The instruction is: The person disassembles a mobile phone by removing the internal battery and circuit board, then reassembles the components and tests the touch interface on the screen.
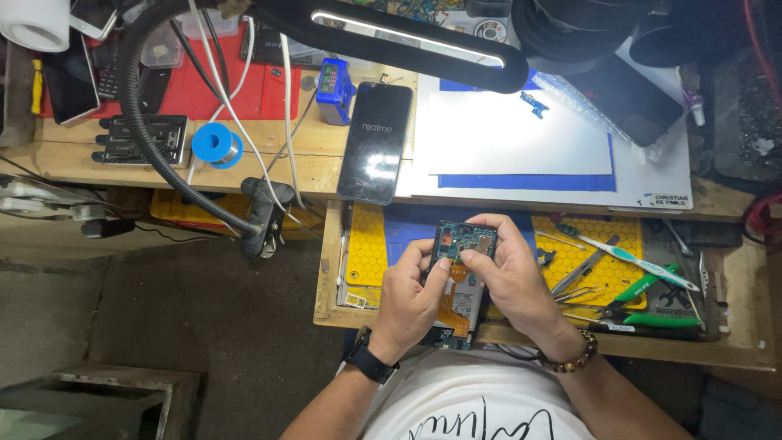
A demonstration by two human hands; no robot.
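Cluttered wooden surface [244, 167], drawer tray [330, 269] pulled out below a black lamp [391, 28]. Both hands were over the tray: left hand [411, 297] and right hand [509, 277], fingers pinching an opened phone [463, 240], circuit board exposed, seemingly at its edges. A dark phone [375, 143] lay above.

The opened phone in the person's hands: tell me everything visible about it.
The opened phone has its back cover off, showing a teal circuit board on top and orange flex ribbon lower down. It lies flat over the yellow honeycomb mat in the drawer. The left hand and right hand grip its upper end, covering much of it.
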